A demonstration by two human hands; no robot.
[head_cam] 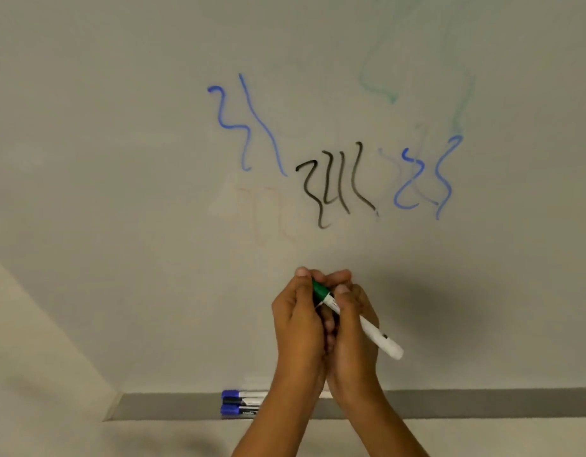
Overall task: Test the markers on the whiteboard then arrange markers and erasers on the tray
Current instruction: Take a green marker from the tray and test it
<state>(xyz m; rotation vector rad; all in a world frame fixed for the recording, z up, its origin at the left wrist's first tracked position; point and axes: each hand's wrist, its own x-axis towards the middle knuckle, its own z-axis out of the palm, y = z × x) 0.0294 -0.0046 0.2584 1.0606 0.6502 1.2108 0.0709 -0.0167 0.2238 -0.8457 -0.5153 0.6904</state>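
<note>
I stand at a scribbled whiteboard (120, 127) with a marker tray (483, 402) — a classroom or office.

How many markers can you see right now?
4: a green marker in both hands, and three capped markers side by side on the tray. The arms may hide more.

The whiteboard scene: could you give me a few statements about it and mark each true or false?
1. Both hands hold the green marker. True: left hand, right hand.
2. The whiteboard carries only red marks. False: blue scribbles and black scribbles stand out.
3. Blue-capped markers lie on the tray. True.
4. The green marker lies on the tray. False: it is held up at the board.
</note>
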